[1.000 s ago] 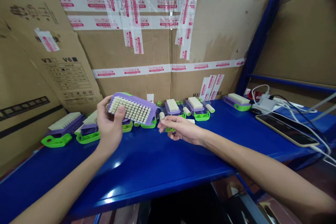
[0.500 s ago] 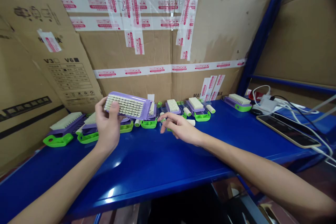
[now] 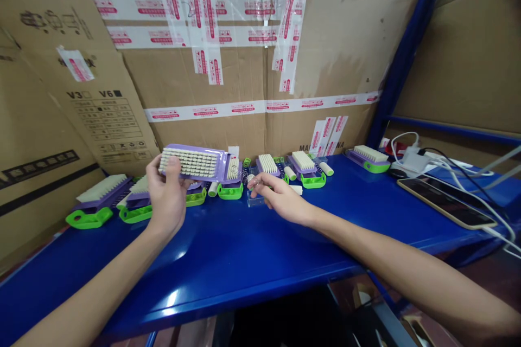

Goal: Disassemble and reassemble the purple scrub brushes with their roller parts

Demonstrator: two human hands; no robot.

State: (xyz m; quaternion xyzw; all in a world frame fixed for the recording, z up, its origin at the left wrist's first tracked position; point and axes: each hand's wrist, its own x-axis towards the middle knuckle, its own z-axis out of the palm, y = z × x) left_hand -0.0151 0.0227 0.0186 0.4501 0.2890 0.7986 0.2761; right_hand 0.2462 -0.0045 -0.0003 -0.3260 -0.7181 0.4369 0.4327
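Note:
My left hand (image 3: 167, 195) is closed around a purple brush (image 3: 193, 162), lifted above the table with its rows of pale bristles facing me. Its narrow end points to the right. My right hand (image 3: 280, 198) is near that end, thumb and fingertips pinched together; something thin, perhaps wire, shows by the fingertips but is too small to name. Below those fingers lies a clear plastic piece (image 3: 255, 200). Behind the hands stand several more purple brushes with green parts, among them one brush (image 3: 303, 161) with a green handle part (image 3: 313, 180).
The blue tabletop (image 3: 228, 255) runs to a front edge. Taped cardboard (image 3: 203, 81) walls off the back. A single brush (image 3: 368, 158) lies far right, near a phone (image 3: 448, 203), a white charger (image 3: 415, 160) and cables. White rollers (image 3: 326, 168) lie among the brushes.
The held brush has shifted slightly left and its tilt has levelled a little. My right fingertips have drawn closer together, uncovering more of the clear plastic piece below.

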